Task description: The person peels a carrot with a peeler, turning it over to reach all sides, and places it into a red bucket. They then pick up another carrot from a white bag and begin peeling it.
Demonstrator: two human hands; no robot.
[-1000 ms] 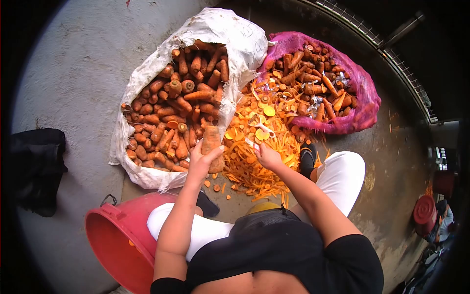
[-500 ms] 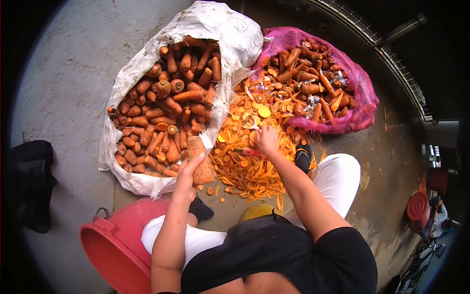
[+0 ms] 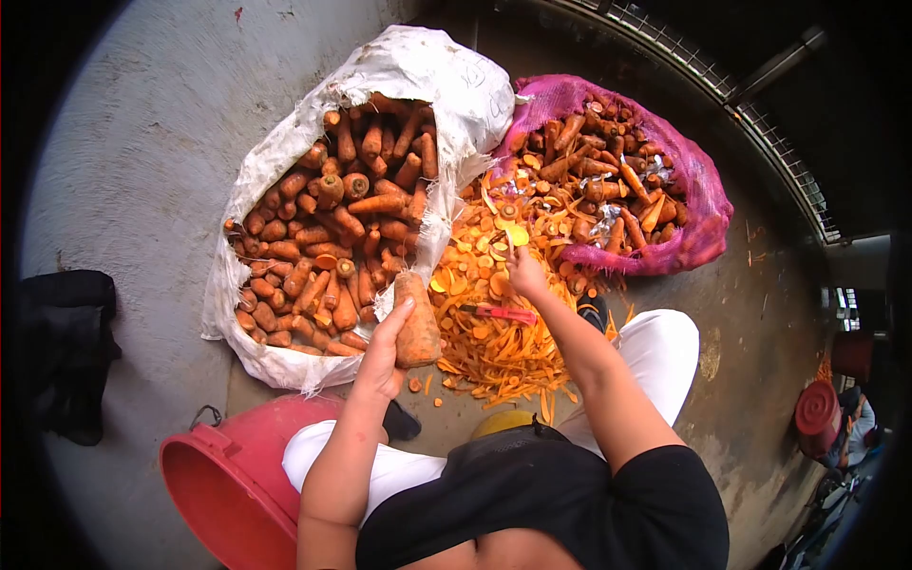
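Observation:
My left hand [image 3: 383, 353] is wrapped round a large unpeeled carrot [image 3: 416, 321], held upright in front of the white sack [image 3: 256, 171] of whole carrots. Over the pile of orange peelings [image 3: 494, 361], my right hand [image 3: 524, 271] is closed on a small tool, probably a knife [image 3: 508, 242], whose shape is hard to make out. A yellow-orange slice [image 3: 516, 234] shows just beyond its fingers. Below that hand, a red-handled tool [image 3: 503, 313] lies on the peelings.
A pink mesh sack [image 3: 708, 204] of carrots lies at the back right. The red bucket [image 3: 228, 484] is tipped on its side by my left leg. Dark cloth [image 3: 66, 356] lies far left. At far right, a person [image 3: 860, 427] is beside a red container [image 3: 818, 410].
The view has shifted slightly. My left hand has moved right with the carrot, which is now more upright. My right hand has turned, its fingers pointing up toward the yellow-orange slice.

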